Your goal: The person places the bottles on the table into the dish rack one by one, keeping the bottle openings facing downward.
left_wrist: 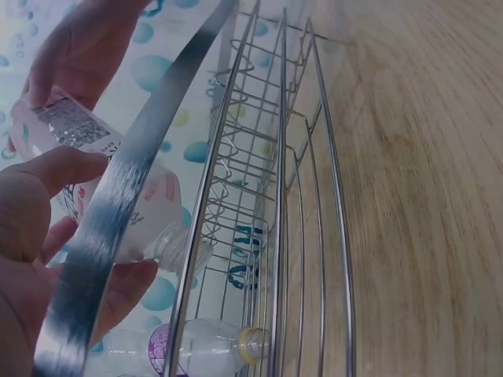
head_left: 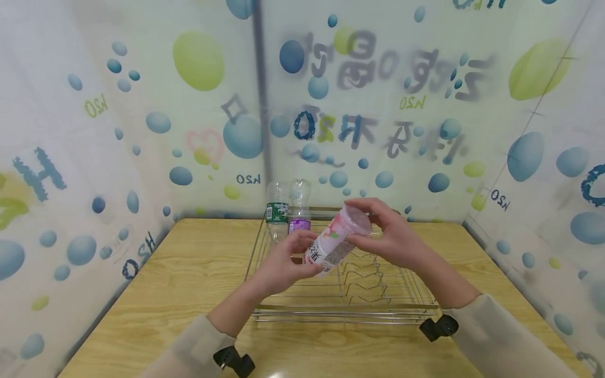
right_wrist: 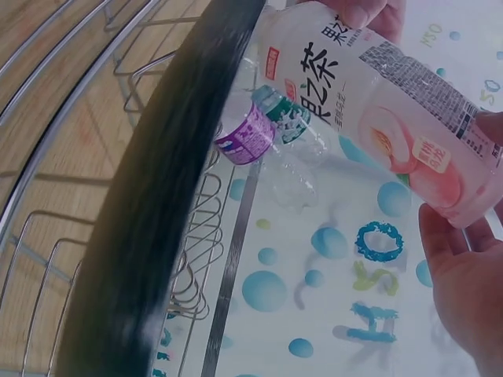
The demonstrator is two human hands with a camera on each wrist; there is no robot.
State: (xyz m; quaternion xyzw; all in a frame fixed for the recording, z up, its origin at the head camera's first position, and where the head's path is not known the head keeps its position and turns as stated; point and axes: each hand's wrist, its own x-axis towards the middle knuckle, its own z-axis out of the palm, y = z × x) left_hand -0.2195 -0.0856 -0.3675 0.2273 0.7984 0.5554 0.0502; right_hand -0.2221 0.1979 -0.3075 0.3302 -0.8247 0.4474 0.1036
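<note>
A pink-labelled peach drink bottle [head_left: 334,237] is held tilted above the wire rack, its base up to the right. My left hand [head_left: 282,265] grips it toward the neck end, thumb on the near side. At the base end, my right hand [head_left: 394,236] holds it between thumb and fingers. In the left wrist view the bottle's clear neck [left_wrist: 179,248] points down toward the rack. Peach pictures and dark lettering show on the label [right_wrist: 377,118] in the right wrist view.
The metal wire rack [head_left: 345,314] stands on the wooden table [head_left: 156,294]. At its back left, a green-labelled bottle [head_left: 277,211] and a purple-labelled bottle [head_left: 300,224] stand side by side, the purple one neck down. A patterned curtain [head_left: 378,157] closes off the back and sides.
</note>
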